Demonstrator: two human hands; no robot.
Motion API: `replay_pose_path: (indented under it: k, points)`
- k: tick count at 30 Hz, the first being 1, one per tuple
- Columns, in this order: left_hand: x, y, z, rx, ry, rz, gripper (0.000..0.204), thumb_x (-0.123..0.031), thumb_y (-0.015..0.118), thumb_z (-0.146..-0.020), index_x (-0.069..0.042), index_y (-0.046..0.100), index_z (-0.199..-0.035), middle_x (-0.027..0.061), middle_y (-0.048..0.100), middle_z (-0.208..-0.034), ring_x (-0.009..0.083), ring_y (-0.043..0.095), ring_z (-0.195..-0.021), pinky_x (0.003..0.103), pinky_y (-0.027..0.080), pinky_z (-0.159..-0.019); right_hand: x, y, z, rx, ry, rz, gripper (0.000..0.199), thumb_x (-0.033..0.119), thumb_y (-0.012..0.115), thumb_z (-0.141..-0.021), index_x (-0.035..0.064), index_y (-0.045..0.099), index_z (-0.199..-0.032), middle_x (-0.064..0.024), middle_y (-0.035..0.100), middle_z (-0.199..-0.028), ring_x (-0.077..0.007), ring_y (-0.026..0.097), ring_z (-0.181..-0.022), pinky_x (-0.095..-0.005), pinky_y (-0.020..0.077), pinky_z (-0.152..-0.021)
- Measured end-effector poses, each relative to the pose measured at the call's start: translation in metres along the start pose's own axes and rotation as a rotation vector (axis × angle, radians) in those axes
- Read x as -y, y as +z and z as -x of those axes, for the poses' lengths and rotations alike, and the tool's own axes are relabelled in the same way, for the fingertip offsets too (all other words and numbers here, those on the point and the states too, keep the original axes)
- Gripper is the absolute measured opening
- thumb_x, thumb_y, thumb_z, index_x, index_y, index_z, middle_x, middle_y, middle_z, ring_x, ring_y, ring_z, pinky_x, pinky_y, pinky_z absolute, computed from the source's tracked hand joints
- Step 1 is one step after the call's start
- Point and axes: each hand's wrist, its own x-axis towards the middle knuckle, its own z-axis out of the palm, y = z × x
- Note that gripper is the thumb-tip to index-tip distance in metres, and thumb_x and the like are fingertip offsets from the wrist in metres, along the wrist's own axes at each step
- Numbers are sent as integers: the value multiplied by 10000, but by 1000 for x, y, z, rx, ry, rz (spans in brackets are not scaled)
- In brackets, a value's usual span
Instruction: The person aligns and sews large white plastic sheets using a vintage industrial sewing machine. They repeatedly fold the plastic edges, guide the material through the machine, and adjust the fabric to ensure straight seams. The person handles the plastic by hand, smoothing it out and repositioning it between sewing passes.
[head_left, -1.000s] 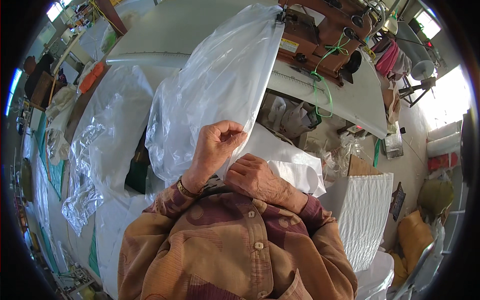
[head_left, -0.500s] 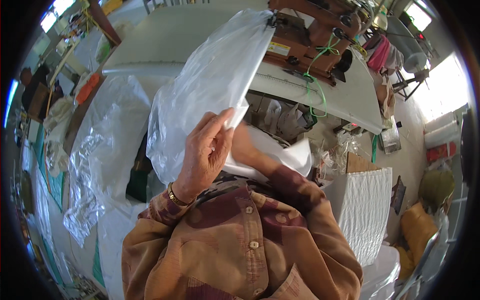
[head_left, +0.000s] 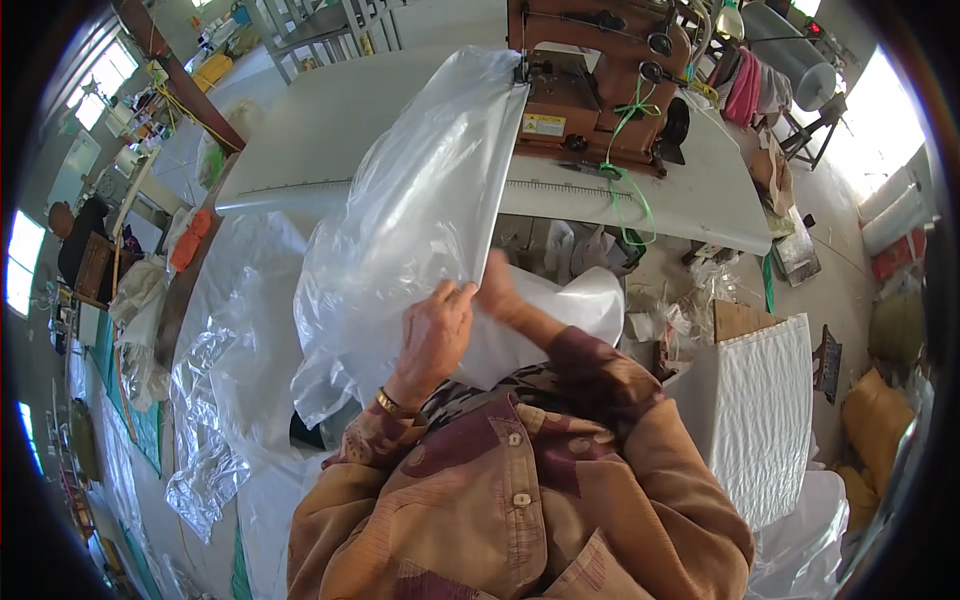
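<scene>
A large translucent plastic sheet [head_left: 420, 190] stretches from a brown sewing machine [head_left: 600, 90] down into my lap. Its far end lies under the machine's needle area, and its straight right edge runs taut toward me. My left hand [head_left: 437, 330] pinches that edge between thumb and fingers near its lower end. Right beside it, my right hand [head_left: 497, 287] closes on the same edge; its fingers are partly hidden and a little blurred. The lower part of the sheet spreads across my lap, over patterned dark cloth.
The machine stands on a pale worktable [head_left: 300, 130] with a ruler strip [head_left: 570, 188] along its front edge. Green string [head_left: 632, 150] hangs from the machine. More clear plastic [head_left: 235, 330] drapes at left. A white quilted box-shaped stack [head_left: 760, 420] stands at right. A person [head_left: 80, 240] sits far left.
Both hands have come together lower on the sheet's edge. The folded white corner at my left fingers has flattened out, and the edge hangs straighter. My view has shifted slightly.
</scene>
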Motion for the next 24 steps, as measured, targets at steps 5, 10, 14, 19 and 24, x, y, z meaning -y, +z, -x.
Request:
replay_pose_path:
  k: [5,10,14,19,24]
  points:
    - [2,29,-2,103,99,-74,222,8,610,-819,5,656,-1036,136,585,-855,344,618,-673,415,495,-577,35,-91,-75,-351,98,106,337,246,581,-949,-36,592,-764,-147,595,-630,-221,592,-583,-369,450,-564]
    - [10,50,-7,171,112,-121,217,-22,601,-826,-2,643,-1038,137,583,-855,359,618,-707,433,503,-616,12,-110,-141,-306,0,391,410,333,578,-936,-40,580,-767,-266,604,-756,-470,577,-750,-492,447,-664]
    - [21,59,-13,164,95,-76,235,-20,594,-840,-4,639,-1070,150,577,-862,366,616,-742,444,505,-652,1,-111,-142,-300,-17,284,418,335,585,-937,-40,570,-754,-258,591,-707,-458,587,-735,-486,447,-651]
    - [22,69,-25,115,78,-37,260,-11,584,-849,9,639,-1103,175,567,-887,381,607,-793,456,500,-683,2,-116,-141,-280,-38,256,408,314,587,-942,-38,563,-737,-253,565,-658,-450,560,-667,-465,444,-622]
    - [23,66,-73,110,95,-45,246,0,579,-846,19,650,-1081,181,580,-900,391,610,-802,465,498,-692,-1,-118,-141,-270,-34,230,396,295,590,-941,-41,561,-735,-238,547,-627,-413,548,-607,-445,437,-598]
